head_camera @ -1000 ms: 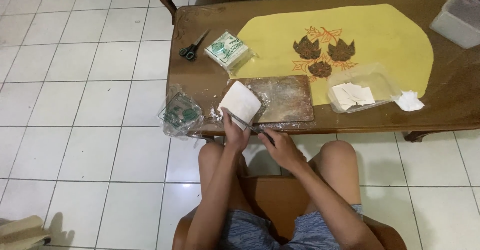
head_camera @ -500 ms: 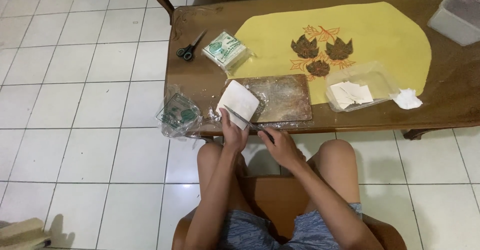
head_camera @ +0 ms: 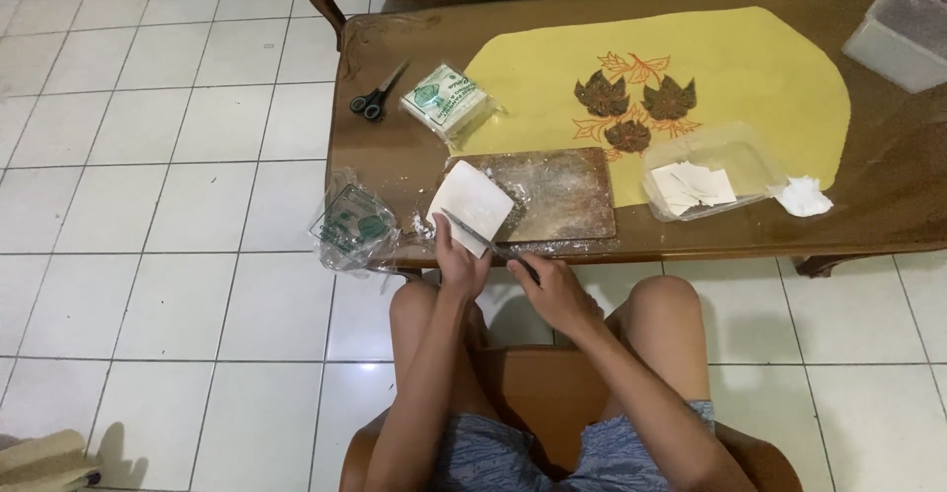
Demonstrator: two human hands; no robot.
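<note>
White and square, a flat stack of thin sheets (head_camera: 471, 204) sits at the near left corner of a floured wooden cutting board (head_camera: 557, 191), partly overhanging the board's left edge. The person's left hand (head_camera: 456, 260) grips the stack's near edge, thumb on top and fingers curled under it. The right hand (head_camera: 555, 290) is clenched around the dark handle of a knife (head_camera: 485, 244), whose blade lies across the stack's near corner, just beside the left thumb.

The board lies on a brown wooden table (head_camera: 395, 157), close to its near edge, with flour scattered around it. A crumpled clear plastic bag with green print (head_camera: 350, 224) hangs over the table edge just left of the hands. Farther back are black-handled scissors (head_camera: 375, 98) and a sealed packet of white sheets with a green label (head_camera: 446, 103). A yellow placemat with brown leaf motifs (head_camera: 730, 68) covers the middle of the table. On its near right side stands a clear plastic tub (head_camera: 705, 167) holding cut white pieces, with a crumpled white tissue (head_camera: 801, 196) just beside it. A translucent lidded box (head_camera: 903, 34) sits at the far right corner. The person's bare knees are below the table edge, over a white tiled floor (head_camera: 148, 255).
</note>
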